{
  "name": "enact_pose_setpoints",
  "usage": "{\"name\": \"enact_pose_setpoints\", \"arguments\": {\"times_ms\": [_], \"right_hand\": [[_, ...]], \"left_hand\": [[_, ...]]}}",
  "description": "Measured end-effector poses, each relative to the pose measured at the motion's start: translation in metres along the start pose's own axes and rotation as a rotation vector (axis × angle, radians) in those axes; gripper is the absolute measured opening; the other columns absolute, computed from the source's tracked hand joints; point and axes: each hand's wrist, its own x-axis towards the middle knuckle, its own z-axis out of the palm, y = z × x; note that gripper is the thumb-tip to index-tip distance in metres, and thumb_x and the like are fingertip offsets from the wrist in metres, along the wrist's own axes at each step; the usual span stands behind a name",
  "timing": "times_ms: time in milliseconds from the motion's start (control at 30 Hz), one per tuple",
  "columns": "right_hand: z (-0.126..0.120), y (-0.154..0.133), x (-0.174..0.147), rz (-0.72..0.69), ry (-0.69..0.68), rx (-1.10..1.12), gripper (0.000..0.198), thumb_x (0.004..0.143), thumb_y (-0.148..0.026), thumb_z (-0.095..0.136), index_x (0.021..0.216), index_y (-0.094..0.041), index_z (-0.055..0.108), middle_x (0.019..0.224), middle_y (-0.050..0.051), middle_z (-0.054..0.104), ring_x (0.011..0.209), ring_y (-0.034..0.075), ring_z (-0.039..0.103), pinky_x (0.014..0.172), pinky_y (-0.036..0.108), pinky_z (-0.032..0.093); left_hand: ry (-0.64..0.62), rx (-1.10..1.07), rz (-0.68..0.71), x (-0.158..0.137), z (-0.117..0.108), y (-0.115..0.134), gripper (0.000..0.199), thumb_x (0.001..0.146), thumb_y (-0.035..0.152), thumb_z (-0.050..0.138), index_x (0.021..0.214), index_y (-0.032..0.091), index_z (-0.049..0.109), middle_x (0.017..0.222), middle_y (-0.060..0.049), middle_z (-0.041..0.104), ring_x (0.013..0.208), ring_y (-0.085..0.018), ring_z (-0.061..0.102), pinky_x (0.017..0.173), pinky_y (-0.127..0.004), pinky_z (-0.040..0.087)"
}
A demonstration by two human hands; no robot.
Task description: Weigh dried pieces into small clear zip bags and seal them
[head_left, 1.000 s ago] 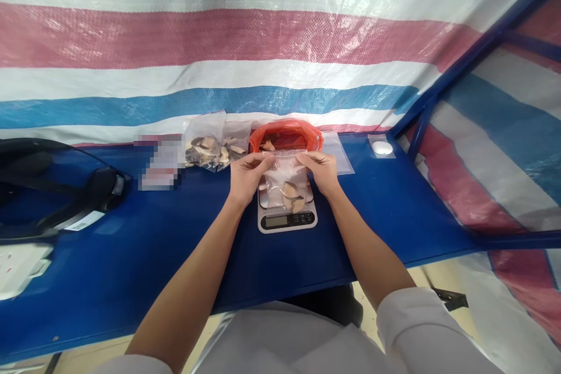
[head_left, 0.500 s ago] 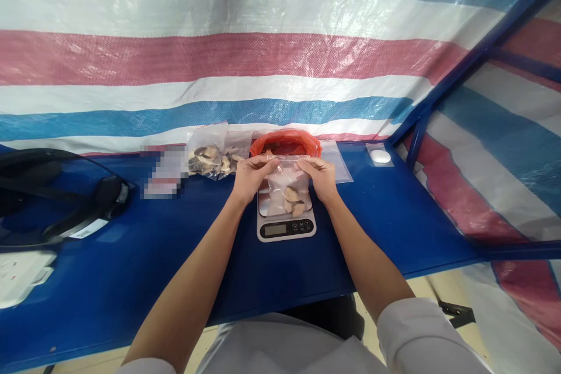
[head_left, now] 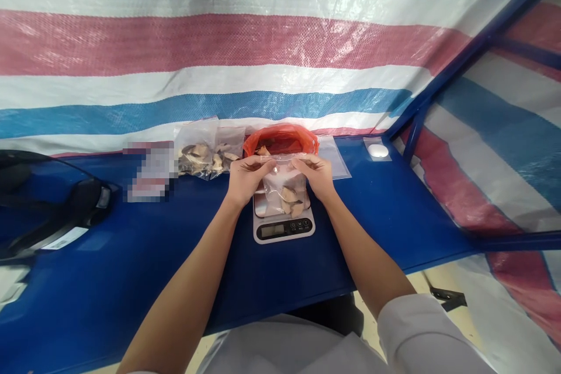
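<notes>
A clear zip-lock bag (head_left: 276, 190) hangs between my hands, with a few dried mushroom slices (head_left: 291, 201) in its lower right part. My left hand (head_left: 249, 178) pinches the top edge of the bag at its left side. At the right side of that edge, my right hand (head_left: 318, 175) pinches it too. Under the bag stands a white kitchen scale (head_left: 258, 232) with a dark display strip; whether the bag rests on its plate I cannot tell. Just behind my hands lies an open red plastic bag (head_left: 280, 133) with brownish pieces inside.
Two filled clear bags of dried slices (head_left: 197, 155) stand left of the red bag. Flat clear bags (head_left: 337, 158) lie to its right, and a white oval object (head_left: 377, 151) is farther right. A black headset (head_left: 87, 204) occupies the blue table's left side. Striped sheeting hangs behind.
The view has shifted slightly, so the table items sit a little farther left. Both hands keep their pinch on the bag's top edge, almost unmoved over the scale.
</notes>
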Motion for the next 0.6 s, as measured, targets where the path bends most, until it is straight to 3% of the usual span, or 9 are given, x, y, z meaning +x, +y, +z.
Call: {"name": "enact_pose_setpoints", "arguments": {"times_ms": [367, 600], "right_hand": [[0.002, -0.006, 0.001, 0.008, 0.064, 0.023, 0.032, 0.064, -0.053, 0.085, 0.072, -0.023, 0.075, 0.069, 0.000, 0.074, 0.067, 0.018, 0.071, 0.063, 0.033, 0.062], [0.004, -0.005, 0.001, 0.001, 0.045, -0.013, 0.030, 0.064, -0.050, 0.085, 0.077, -0.024, 0.078, 0.073, 0.000, 0.076, 0.072, 0.019, 0.072, 0.075, 0.036, 0.061]], "left_hand": [[-0.008, -0.022, 0.010, 0.003, -0.008, -0.009, 0.026, 0.069, 0.045, 0.087, 0.073, 0.020, 0.080, 0.075, -0.005, 0.078, 0.069, -0.018, 0.069, 0.071, -0.029, 0.057], [0.017, 0.003, 0.026, 0.002, -0.008, -0.010, 0.029, 0.065, 0.047, 0.088, 0.072, 0.020, 0.080, 0.074, -0.006, 0.078, 0.069, -0.019, 0.070, 0.070, -0.031, 0.058]]}}
